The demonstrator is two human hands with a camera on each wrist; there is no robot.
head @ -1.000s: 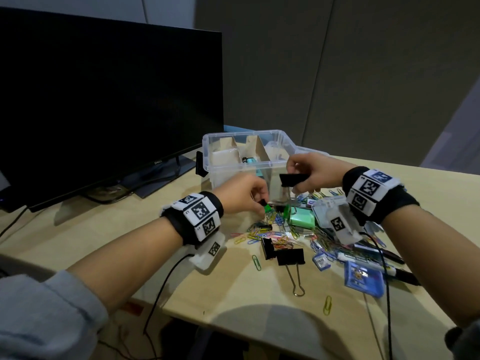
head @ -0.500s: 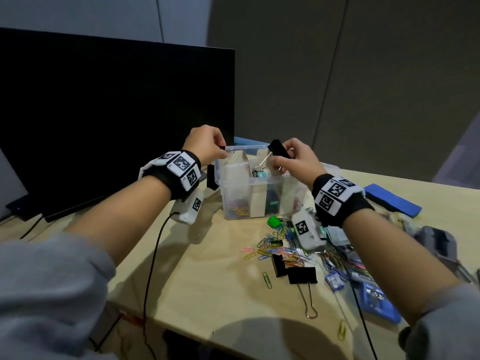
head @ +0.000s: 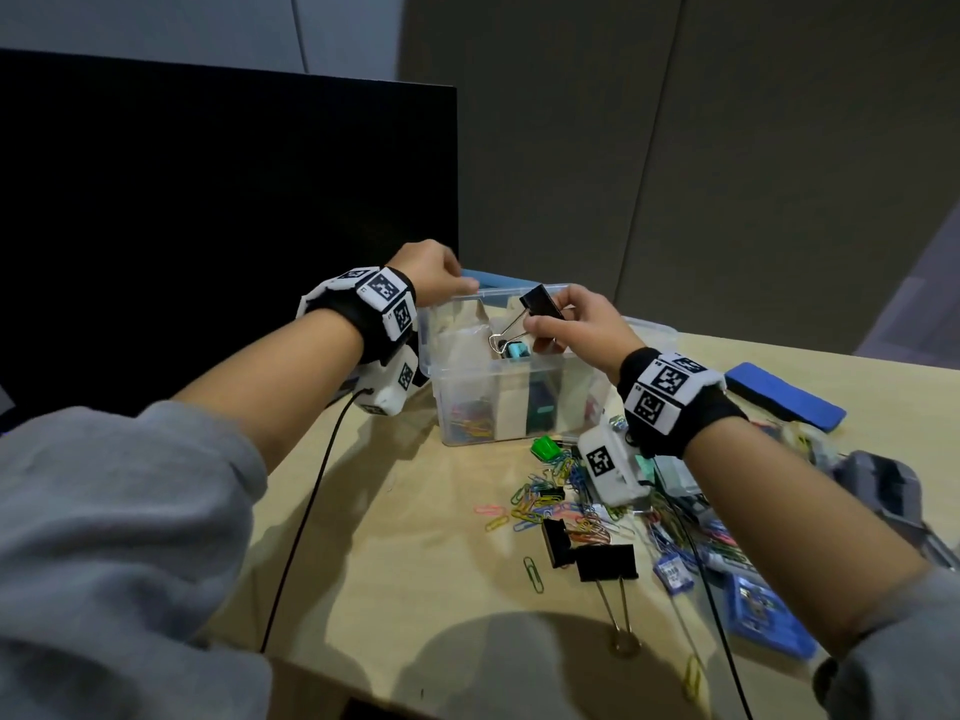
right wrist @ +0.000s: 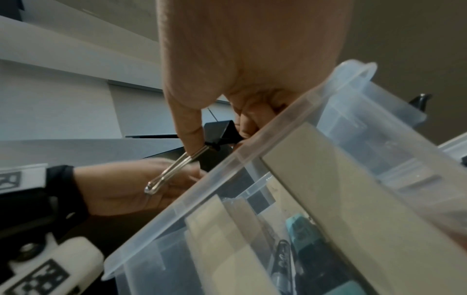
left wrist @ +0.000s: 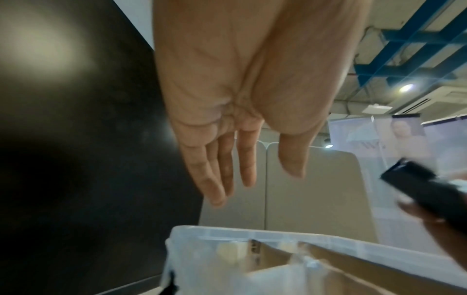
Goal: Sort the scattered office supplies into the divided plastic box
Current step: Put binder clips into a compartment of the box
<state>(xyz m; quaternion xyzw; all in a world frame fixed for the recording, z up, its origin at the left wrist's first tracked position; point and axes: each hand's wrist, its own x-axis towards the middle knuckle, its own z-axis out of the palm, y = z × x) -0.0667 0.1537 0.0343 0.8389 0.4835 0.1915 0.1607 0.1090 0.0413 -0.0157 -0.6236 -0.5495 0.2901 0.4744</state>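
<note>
Right hand [head: 582,324] pinches a black binder clip [head: 542,302] over the divided plastic box [head: 519,402]. Left hand [left wrist: 235,111], fingers [left wrist: 246,159] straight and released, hovers above the box's 9 o'clock rim, holding nothing.

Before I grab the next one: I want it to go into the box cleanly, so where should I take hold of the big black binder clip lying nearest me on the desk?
Probably the big black binder clip's black body, pinched across its flat faces from above. Its wire handles lie flat toward you, offering little for the fingers.
</note>
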